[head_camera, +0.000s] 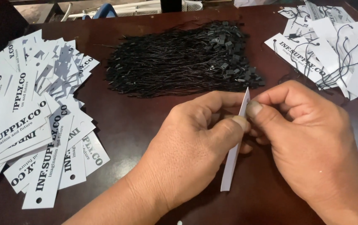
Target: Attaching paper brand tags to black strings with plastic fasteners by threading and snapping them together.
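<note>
My left hand (191,146) pinches a narrow white paper tag (232,166), seen edge-on, between thumb and fingers. My right hand (308,141) meets it at the tag's top end, thumb and forefinger closed against the card. Whether a string is between those fingers is hidden. Both hands hover over the dark brown table (137,121), just in front of a heap of black string loops with small plastic locks (183,62).
A spread pile of white printed tags without strings (33,125) covers the left side of the table. At the far right lies a pile of white tags with black strings attached (333,50). White plastic items sit beyond the table's back edge.
</note>
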